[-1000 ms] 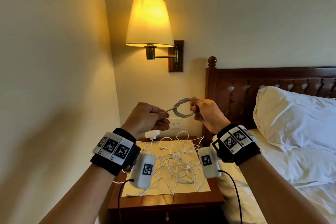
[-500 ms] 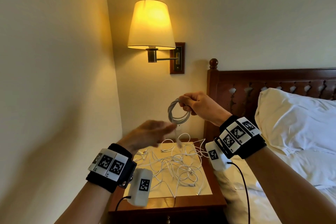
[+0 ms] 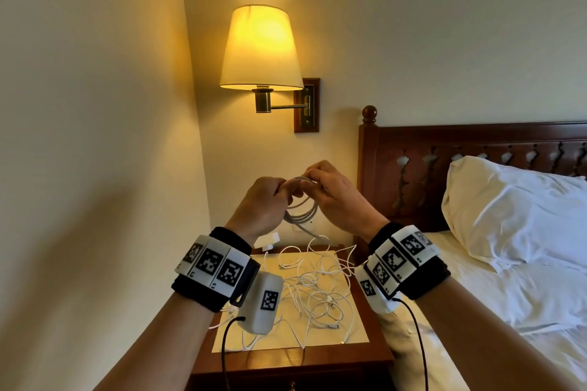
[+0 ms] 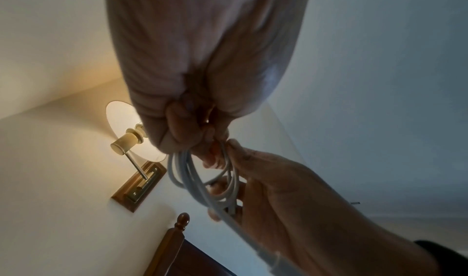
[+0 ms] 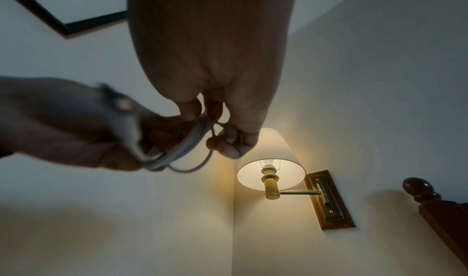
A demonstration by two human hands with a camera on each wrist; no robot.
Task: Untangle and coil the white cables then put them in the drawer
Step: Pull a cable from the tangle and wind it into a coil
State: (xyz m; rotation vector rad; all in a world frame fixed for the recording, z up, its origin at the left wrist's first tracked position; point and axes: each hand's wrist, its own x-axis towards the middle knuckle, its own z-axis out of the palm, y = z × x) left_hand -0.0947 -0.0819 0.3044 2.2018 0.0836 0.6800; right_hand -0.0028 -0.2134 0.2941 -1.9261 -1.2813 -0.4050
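Observation:
A coiled white cable (image 3: 301,209) hangs in the air above the nightstand, held between both hands. My left hand (image 3: 265,203) grips the coil's top from the left, fingers curled round it. My right hand (image 3: 333,197) pinches the same coil from the right. In the left wrist view the coil (image 4: 202,182) loops under my fingers, with a tail running down across the right palm. In the right wrist view the coil (image 5: 182,148) sits between both hands, and my right thumb pinches a cable end. A tangle of white cables (image 3: 314,292) lies on the nightstand (image 3: 286,355).
A lit wall lamp (image 3: 260,51) hangs above the nightstand. A wooden headboard (image 3: 413,168) and a bed with a white pillow (image 3: 508,216) stand to the right. A white charger (image 3: 268,240) sits at the nightstand's back. A drawer knob (image 3: 292,386) shows at the bottom edge.
My left hand let go, dropped low and blurred, then came back up to grip the coil. The right hand kept hold of the coil and both hands now meet.

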